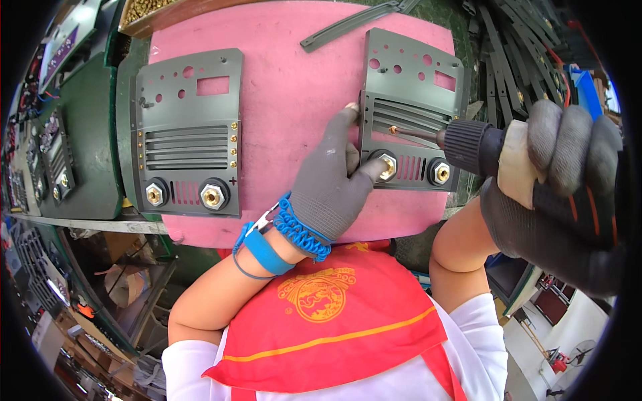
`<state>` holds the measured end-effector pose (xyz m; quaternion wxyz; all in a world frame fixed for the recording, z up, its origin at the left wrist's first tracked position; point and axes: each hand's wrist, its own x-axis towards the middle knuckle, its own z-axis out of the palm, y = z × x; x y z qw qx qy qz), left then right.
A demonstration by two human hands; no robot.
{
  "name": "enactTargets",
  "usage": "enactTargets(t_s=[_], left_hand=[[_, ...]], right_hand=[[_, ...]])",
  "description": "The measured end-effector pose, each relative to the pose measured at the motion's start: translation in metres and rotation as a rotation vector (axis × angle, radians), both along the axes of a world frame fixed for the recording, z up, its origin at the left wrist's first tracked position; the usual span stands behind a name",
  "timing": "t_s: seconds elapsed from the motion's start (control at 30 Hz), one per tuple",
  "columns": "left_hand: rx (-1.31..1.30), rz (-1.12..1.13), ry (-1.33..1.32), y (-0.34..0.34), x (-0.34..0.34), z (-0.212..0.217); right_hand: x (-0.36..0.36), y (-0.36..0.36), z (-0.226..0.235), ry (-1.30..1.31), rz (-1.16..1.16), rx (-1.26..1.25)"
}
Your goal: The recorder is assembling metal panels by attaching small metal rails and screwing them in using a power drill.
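Observation:
My left hand (332,180), in a grey glove with a blue coiled wrist strap, presses on the left edge of a grey metal front panel (411,110) lying on the pink mat (294,93); its thumb rests by a brass socket. My right hand (562,180), also gloved, grips a black electric screwdriver (481,147). The screwdriver's bit touches a brass screw at the panel's louvred slots. A second grey panel (189,134), with brass screws along its slots and two brass sockets, lies to the left on the mat.
Long grey plastic strips (515,60) are piled at the upper right, one strip (348,23) lies at the mat's top edge. A wooden tray of brass parts (144,10) stands top left. More panels (57,160) lie on the green bench at left.

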<state>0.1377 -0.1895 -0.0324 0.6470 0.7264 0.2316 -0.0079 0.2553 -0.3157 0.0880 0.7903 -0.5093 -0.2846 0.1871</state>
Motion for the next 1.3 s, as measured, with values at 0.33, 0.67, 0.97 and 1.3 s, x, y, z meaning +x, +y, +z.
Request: enactTargets(t_s=[0.33,0.67,0.97,1.3], left_hand=[[-0.159,-0.058,-0.001,0.011,0.000,-0.008],[-0.052,0.048,-0.018,0.003,-0.003,-0.005],[-0.013,0.032,-0.035,0.003,-0.005,-0.008],[-0.486,0.030,0.010,0.033,-0.014,0.000]], right_hand=[[0.012,0.011,-0.017,0.024,0.096,-0.023],[0.002,0.037,-0.043,0.016,0.205,-0.020],[-0.006,0.041,-0.039,-0.027,0.305,0.000],[0.004,0.035,-0.041,-0.078,0.392,0.053]])
